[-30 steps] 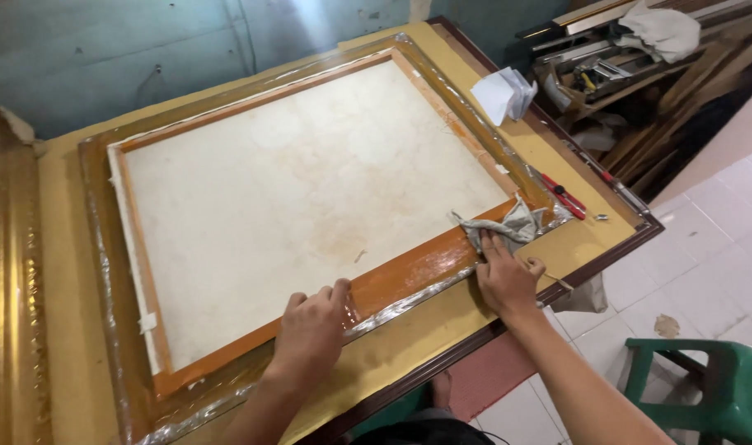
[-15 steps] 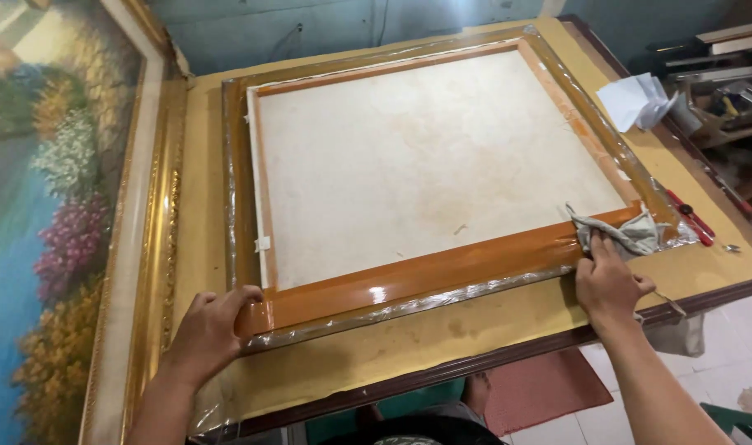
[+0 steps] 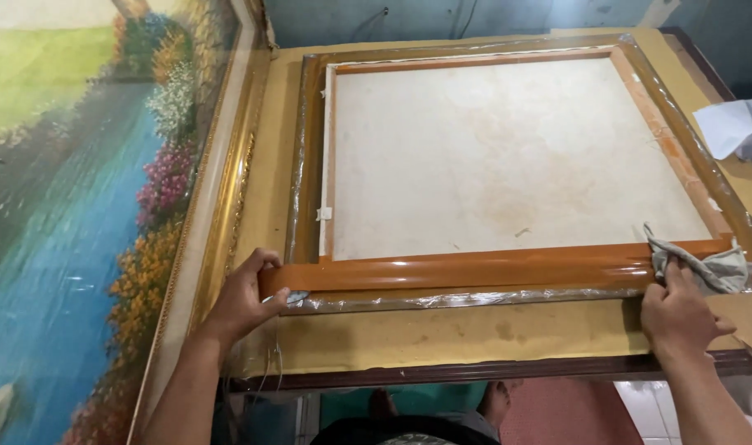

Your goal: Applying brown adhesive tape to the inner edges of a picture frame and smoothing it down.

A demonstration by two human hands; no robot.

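Observation:
A glossy brown picture frame (image 3: pixel 475 270) lies face down on a table, its pale canvas back (image 3: pixel 508 156) showing. Clear plastic wrap (image 3: pixel 442 300) edges the near rail. My left hand (image 3: pixel 244 297) grips the frame's near left corner, fingers curled over the end of the rail. My right hand (image 3: pixel 681 317) is at the near right corner, pressing a crumpled grey rag (image 3: pixel 705 265) onto the rail.
A large landscape painting (image 3: pixel 71 206) in a gold frame (image 3: pixel 219 206) stands along the left. The tan tabletop (image 3: pixel 475 338) has a dark front edge. Crumpled white paper (image 3: pixel 734 128) lies at the far right. Tiled floor and my feet show below.
My left hand has slid left along the near rail to the corner. The view has swung left, bringing the landscape painting in. My right hand stays at the right corner with the rag.

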